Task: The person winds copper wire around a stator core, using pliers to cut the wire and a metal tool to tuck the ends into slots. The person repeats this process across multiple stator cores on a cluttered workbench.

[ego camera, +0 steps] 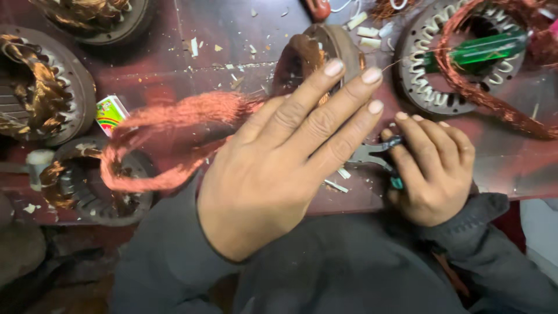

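A motor repair workshop. Round metal motor cores (442, 64) lie around a worn dark red table (232, 29), some with copper wire packed in their slots. Near the core at the table's far right lie loose copper wire coils (168, 125), white paper scraps (367, 32), pliers (372, 154) and a green-handled screwdriver (485, 49).

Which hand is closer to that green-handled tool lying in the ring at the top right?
The right hand: it sits just below the green-handled tool, holding pliers. The left hand is farther left, by the copper coil.

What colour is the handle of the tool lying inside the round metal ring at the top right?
Translucent green. The tool handle lies across the slotted metal ring, clearest in the head view.
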